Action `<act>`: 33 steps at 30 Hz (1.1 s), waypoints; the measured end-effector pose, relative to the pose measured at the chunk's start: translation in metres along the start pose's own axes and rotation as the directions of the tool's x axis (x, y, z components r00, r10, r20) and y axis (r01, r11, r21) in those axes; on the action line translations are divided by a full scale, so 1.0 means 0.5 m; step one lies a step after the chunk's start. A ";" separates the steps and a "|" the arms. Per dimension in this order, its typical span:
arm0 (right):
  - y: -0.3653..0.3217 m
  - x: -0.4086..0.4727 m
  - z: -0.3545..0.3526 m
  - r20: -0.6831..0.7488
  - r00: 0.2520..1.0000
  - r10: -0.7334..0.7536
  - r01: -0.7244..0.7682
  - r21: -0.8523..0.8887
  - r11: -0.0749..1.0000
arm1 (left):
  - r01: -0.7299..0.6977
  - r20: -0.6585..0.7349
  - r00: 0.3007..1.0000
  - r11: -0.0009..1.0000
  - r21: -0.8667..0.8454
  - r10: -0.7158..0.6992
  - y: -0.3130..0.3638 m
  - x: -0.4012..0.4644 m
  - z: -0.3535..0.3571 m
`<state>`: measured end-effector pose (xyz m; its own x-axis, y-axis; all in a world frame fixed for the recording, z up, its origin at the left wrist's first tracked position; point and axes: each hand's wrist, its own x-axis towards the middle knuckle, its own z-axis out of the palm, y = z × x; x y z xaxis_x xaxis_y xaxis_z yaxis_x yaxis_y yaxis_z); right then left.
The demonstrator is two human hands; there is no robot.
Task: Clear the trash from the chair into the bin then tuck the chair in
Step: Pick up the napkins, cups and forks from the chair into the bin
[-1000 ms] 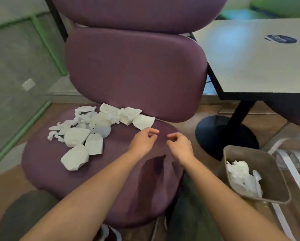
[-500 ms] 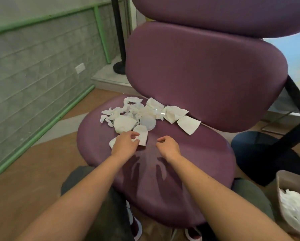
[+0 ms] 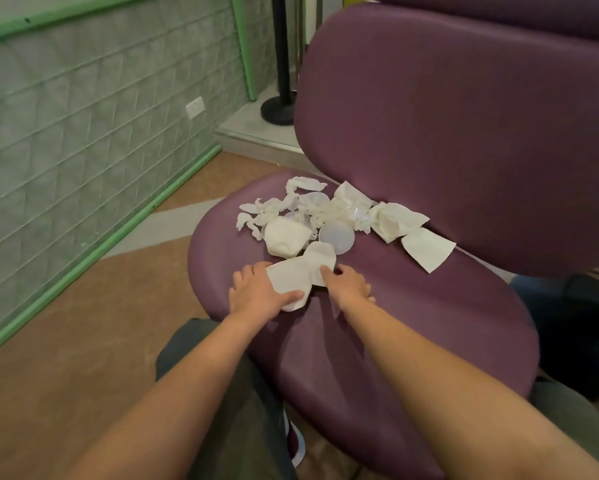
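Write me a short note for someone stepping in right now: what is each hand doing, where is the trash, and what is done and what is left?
Left hand: grips the nearest paper napkin at the front of the pile.
Right hand: fingers on the same napkin's other end.
Trash pile: napkins, torn scraps and a clear round lid lie on the purple chair seat near the backrest.
Bin: out of view.
Left: carry all the trash to the bin, then tuck the chair in.

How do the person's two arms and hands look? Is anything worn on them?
Both forearms are bare up to the frame's edge: no sleeves show. The left hand and the right hand wear no gloves, and no watch, bracelet or ring is visible. No markings show on either arm.
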<state>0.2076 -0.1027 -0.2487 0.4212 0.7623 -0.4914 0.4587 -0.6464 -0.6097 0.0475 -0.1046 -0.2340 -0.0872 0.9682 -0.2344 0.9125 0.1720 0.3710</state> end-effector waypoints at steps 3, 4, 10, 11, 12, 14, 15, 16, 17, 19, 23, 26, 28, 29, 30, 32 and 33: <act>-0.010 0.010 0.005 0.002 0.999 0.044 -0.044 0.018 0.999 | 0.049 0.052 0.998 0.994 -0.093 -0.044 -0.003 0.005 0.003; -0.012 0.011 0.005 0.010 0.998 0.057 -0.057 0.022 0.998 | 0.058 0.075 0.996 0.988 -0.143 -0.048 -0.003 0.007 0.005; 0.015 0.008 -0.009 0.038 0.999 0.037 -0.049 0.399 0.915 | 0.038 0.114 0.993 0.904 -0.426 0.012 0.013 0.006 0.007; 0.025 0.003 -0.020 0.028 0.999 0.026 -0.036 0.459 0.888 | 0.023 0.110 0.994 0.898 -0.439 0.028 0.021 0.002 0.007; 0.036 0.002 -0.030 0.018 1.000 0.016 -0.023 0.498 0.867 | 0.011 0.112 0.993 0.893 -0.450 0.044 0.026 0.001 0.011; 0.065 -0.008 -0.058 -0.024 1.000 0.009 0.006 0.549 0.836 | -0.005 0.141 0.987 0.884 -0.468 0.080 0.052 -0.009 0.014; 0.077 -0.014 -0.072 -0.054 0.999 0.001 0.029 0.567 0.823 | -0.020 0.148 0.984 0.878 -0.479 0.103 0.065 -0.013 0.017; 0.094 -0.019 -0.092 -0.098 0.995 -0.003 0.060 0.583 0.810 | -0.037 0.155 0.979 0.863 -0.504 0.133 0.084 -0.018 0.023; 0.107 -0.023 -0.110 -0.143 0.990 -0.003 0.088 0.591 0.802 | -0.055 0.157 0.973 0.835 -0.547 0.167 0.101 -0.025 0.025; 0.141 -0.035 -0.158 -0.235 0.972 0.024 0.123 0.591 0.797 | -0.094 0.135 0.961 0.746 -0.660 0.240 0.146 -0.041 0.037; 0.215 -0.067 -0.264 -0.370 0.923 0.101 0.154 0.598 0.787 | -0.081 0.124 0.951 0.615 -0.785 0.284 0.248 -0.076 0.059; 0.277 -0.097 -0.344 -0.437 0.885 0.160 0.169 0.622 0.764 | -0.074 0.180 0.906 0.562 -0.824 0.382 0.338 -0.111 0.093; 0.315 -0.113 -0.384 -0.482 0.854 0.198 0.185 0.635 0.750 | -0.085 0.188 0.889 0.554 -0.828 0.418 0.394 -0.141 0.109; 0.341 -0.121 -0.408 -0.511 0.831 0.221 0.191 0.635 0.749 | -0.097 0.198 0.869 0.550 -0.830 0.453 0.430 -0.165 0.118; 0.363 -0.132 -0.429 -0.535 0.812 0.235 0.202 0.634 0.747 | -0.105 0.208 0.851 0.543 -0.833 0.483 0.460 -0.184 0.131; 0.407 -0.148 -0.463 -0.581 0.770 0.266 0.219 0.631 0.744 | -0.147 0.219 0.813 0.555 -0.819 0.539 0.513 -0.217 0.160; 0.427 -0.157 -0.477 -0.600 0.749 0.281 0.228 0.631 0.741 | -0.174 0.226 0.798 0.573 -0.801 0.558 0.537 -0.234 0.172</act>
<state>0.4589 -0.3081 -0.1919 0.9138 0.3705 -0.1661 -0.0579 -0.2860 -0.9565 0.3372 -0.1874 -0.1843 0.5301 0.8279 -0.1832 0.2176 0.0760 0.9731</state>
